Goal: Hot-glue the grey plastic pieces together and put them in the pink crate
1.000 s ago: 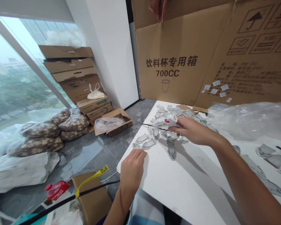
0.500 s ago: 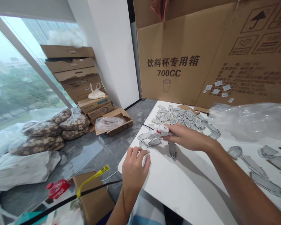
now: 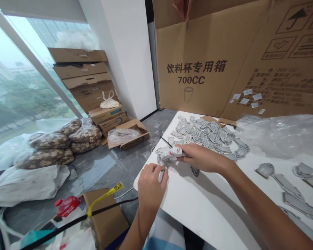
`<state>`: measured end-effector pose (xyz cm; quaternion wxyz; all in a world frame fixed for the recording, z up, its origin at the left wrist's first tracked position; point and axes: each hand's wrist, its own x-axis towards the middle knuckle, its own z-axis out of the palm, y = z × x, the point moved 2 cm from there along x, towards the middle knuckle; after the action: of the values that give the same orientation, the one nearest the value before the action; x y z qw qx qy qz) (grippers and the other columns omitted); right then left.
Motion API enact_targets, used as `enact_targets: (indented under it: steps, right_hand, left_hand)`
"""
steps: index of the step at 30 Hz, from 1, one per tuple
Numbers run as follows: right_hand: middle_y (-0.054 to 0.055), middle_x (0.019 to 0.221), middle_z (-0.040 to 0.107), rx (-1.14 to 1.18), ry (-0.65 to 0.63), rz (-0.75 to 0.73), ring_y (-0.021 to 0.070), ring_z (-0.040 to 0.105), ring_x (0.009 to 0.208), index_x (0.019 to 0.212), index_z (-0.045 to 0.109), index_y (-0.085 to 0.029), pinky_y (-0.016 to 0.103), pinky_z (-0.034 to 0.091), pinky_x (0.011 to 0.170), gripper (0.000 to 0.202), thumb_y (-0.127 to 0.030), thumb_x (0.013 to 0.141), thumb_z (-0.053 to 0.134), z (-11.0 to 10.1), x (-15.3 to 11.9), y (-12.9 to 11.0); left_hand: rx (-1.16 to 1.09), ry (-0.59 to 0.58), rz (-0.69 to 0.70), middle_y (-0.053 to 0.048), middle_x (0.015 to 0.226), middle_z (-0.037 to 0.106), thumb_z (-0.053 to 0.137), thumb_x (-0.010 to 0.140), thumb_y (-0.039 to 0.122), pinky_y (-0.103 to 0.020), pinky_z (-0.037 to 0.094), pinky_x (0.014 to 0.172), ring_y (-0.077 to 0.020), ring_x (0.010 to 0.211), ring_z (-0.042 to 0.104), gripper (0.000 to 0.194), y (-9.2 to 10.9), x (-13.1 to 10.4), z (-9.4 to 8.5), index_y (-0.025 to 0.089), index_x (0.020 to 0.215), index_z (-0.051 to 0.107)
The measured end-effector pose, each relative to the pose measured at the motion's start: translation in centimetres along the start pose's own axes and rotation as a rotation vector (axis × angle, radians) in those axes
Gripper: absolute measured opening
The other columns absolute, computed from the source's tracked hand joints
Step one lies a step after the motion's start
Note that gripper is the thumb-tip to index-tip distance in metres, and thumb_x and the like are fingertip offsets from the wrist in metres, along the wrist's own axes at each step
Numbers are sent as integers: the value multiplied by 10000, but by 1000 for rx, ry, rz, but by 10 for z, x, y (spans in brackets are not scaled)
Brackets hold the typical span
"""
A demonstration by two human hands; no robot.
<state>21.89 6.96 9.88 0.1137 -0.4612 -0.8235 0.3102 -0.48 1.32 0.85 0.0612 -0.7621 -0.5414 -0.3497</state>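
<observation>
My right hand [image 3: 202, 158] is closed around a white glue gun [image 3: 174, 152] with a red mark on its side, held low over the near left part of the white table [image 3: 198, 205]. My left hand [image 3: 151, 184] pinches a small grey piece [image 3: 165, 169] at the table's left edge, close below the tool. Its fingers cover most of that piece. More flat grey pieces lie partly hidden behind the tool, and one grey piece [image 3: 194, 171] shows beneath my right wrist.
A heap of grey pieces [image 3: 211, 133] covers the far table, with more pieces [image 3: 287, 184] at right. Clear plastic [image 3: 281, 135] lies by a big cardboard box [image 3: 206, 45]. Left on the floor are an open carton [image 3: 135, 139], stacked boxes and bags; a black strap [image 3: 114, 207] crosses below.
The glue gun and my right hand have moved slightly left and down, nearer to my left hand. The grey piece beneath my right wrist is now more covered. The view has shifted slightly.
</observation>
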Motion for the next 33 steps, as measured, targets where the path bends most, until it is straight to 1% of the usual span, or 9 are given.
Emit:
enact_targets:
  steps: [4, 8, 11, 15, 18, 21, 23, 28, 33]
  right_hand:
    - [21, 1013, 686, -5, -11, 9, 221, 585, 913, 966, 508, -246, 328, 372, 744, 147, -333, 1080, 534, 0, -2, -2]
    - [17, 1004, 693, -20, -11, 13, 227, 597, 921, 981, 533, -250, 334, 378, 753, 150, -352, 1091, 533, 0, -2, -6]
    - [23, 1007, 703, -32, 45, 18, 233, 612, 932, 987, 552, -249, 342, 391, 765, 174, -379, 1100, 528, -1, -1, -8]
    - [39, 1015, 711, 6, 116, 4, 244, 636, 937, 984, 559, -247, 353, 421, 791, 259, -466, 1113, 508, -2, -1, -8]
    - [58, 1054, 727, 71, 88, -20, 264, 658, 975, 1038, 613, -249, 360, 441, 814, 289, -507, 1110, 503, -1, 0, -8]
    - [56, 1141, 734, 133, 42, -44, 266, 659, 1053, 1110, 643, -255, 362, 453, 892, 246, -462, 1104, 510, 3, 3, -4]
    - [54, 1175, 729, 143, 17, -36, 265, 652, 1084, 1109, 633, -254, 361, 449, 921, 235, -453, 1104, 509, 6, 6, 1]
    - [80, 1127, 719, 124, 1, 19, 266, 642, 1012, 1035, 574, -230, 358, 445, 870, 314, -520, 1110, 481, 11, 9, 15]
    - [84, 1098, 719, 142, -30, 55, 268, 640, 979, 1015, 577, -226, 367, 464, 863, 361, -568, 1094, 493, 8, 6, 20]
  left_hand:
    - [-18, -25, -26, 5, 948, 735, 820, 951, 201, -344, 521, 833, -201, 911, 673, 95, -1, 1, 0, 259, 976, 749]
    - [-18, -21, -18, 6, 927, 719, 814, 952, 194, -344, 517, 827, -199, 899, 664, 95, -1, 0, -1, 258, 958, 743]
    - [-10, 24, 5, 10, 886, 709, 828, 948, 222, -349, 505, 823, -199, 869, 654, 113, -1, 0, -1, 253, 910, 726]
    - [41, 64, 4, 14, 845, 706, 887, 907, 283, -359, 479, 799, -211, 829, 645, 212, -1, -2, -1, 248, 857, 684]
    - [66, 66, -13, 10, 846, 713, 891, 902, 285, -355, 466, 802, -219, 830, 651, 222, -1, -3, 0, 250, 855, 678]
    - [87, 69, -28, 9, 846, 717, 886, 905, 292, -358, 457, 802, -221, 829, 650, 217, -2, -3, 1, 252, 850, 680]
    - [102, 72, -31, 11, 846, 719, 882, 909, 298, -362, 454, 798, -221, 831, 647, 211, -2, -4, 2, 254, 850, 685]
    - [108, 68, -35, 13, 848, 721, 873, 919, 308, -363, 453, 802, -219, 838, 651, 205, -1, -3, 1, 253, 855, 686]
    - [107, 58, -30, 7, 846, 723, 861, 929, 309, -362, 456, 802, -222, 833, 654, 197, -1, -3, 0, 253, 856, 686]
